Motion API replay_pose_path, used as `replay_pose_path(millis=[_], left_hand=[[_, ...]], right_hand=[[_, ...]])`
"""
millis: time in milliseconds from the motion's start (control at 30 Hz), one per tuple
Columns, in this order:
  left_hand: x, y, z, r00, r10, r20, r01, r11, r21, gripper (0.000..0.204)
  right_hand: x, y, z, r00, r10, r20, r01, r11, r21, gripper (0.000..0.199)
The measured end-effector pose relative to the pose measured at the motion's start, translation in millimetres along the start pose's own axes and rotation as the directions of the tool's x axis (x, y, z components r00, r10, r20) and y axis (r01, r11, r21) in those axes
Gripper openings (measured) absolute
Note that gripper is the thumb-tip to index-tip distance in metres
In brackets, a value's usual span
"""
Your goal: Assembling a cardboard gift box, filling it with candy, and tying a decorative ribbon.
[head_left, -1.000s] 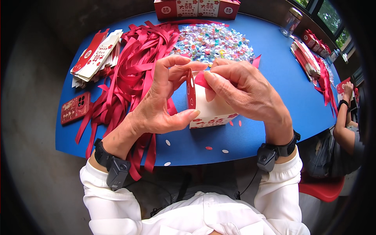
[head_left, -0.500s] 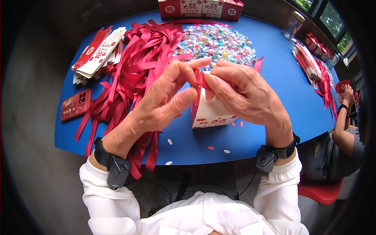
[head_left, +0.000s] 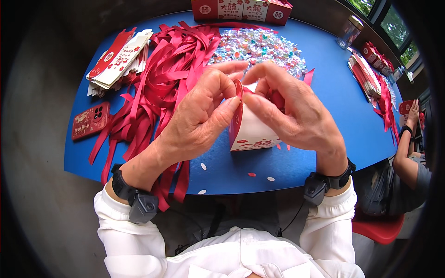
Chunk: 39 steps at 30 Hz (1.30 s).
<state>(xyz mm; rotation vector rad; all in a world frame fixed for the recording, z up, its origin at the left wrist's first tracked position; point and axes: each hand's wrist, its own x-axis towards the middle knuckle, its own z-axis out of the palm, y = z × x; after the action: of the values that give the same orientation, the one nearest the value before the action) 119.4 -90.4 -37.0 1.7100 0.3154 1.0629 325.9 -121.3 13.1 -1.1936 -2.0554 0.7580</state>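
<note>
A small white gift box [head_left: 254, 127] with red printing stands upright on the table between my hands. Its rounded red side flap [head_left: 238, 113] rises on the left. My left hand [head_left: 197, 113] is closed, with thumb and index finger pinching at the top edge of that flap. On the other side, my right hand [head_left: 299, 111] pinches a red ribbon [head_left: 277, 99] close against the flap's top. The ribbon's path is mostly hidden by my fingers. Both fingertip pairs nearly touch.
Loose red ribbons [head_left: 160, 88] spread left of the box. Flat cartons [head_left: 120, 60] and a red phone [head_left: 90, 121] lie farther left. Wrapped candies [head_left: 259, 48] pile behind; finished boxes [head_left: 242, 11] stand at the far edge. A co-worker's arm [head_left: 405, 143] shows at right.
My left thumb and index finger have closed together on the flap's top edge. The right fingers have lifted and curled, showing more ribbon beneath them. The view has shifted slightly.
</note>
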Motion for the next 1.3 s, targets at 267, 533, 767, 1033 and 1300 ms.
replay_pose_path(millis=[267,533,767,1033,1300], left_hand=[[3,5,0,0.986,0.16,-0.043,-0.153,0.979,0.135,0.006],[6,10,-11,0.995,0.04,-0.095,-0.052,0.991,-0.124,0.004],[9,18,-10,0.983,-0.004,-0.182,-0.068,0.918,-0.39,0.007],[3,16,-14,0.996,0.014,-0.086,-0.014,1.0,0.001,0.005],[6,32,-2,0.997,0.052,0.05,-0.07,0.565,0.822,0.023]], right_hand=[[-1,4,2,0.967,-0.252,-0.029,0.241,0.949,-0.205,0.052],[-5,7,0,0.978,-0.205,-0.039,0.194,0.961,-0.199,0.048],[-6,9,-8,0.981,-0.194,-0.016,0.185,0.954,-0.235,0.046],[-8,12,-10,0.985,-0.172,-0.025,0.158,0.947,-0.28,0.042],[-8,16,-9,0.975,-0.215,-0.052,0.195,0.945,-0.262,0.049]])
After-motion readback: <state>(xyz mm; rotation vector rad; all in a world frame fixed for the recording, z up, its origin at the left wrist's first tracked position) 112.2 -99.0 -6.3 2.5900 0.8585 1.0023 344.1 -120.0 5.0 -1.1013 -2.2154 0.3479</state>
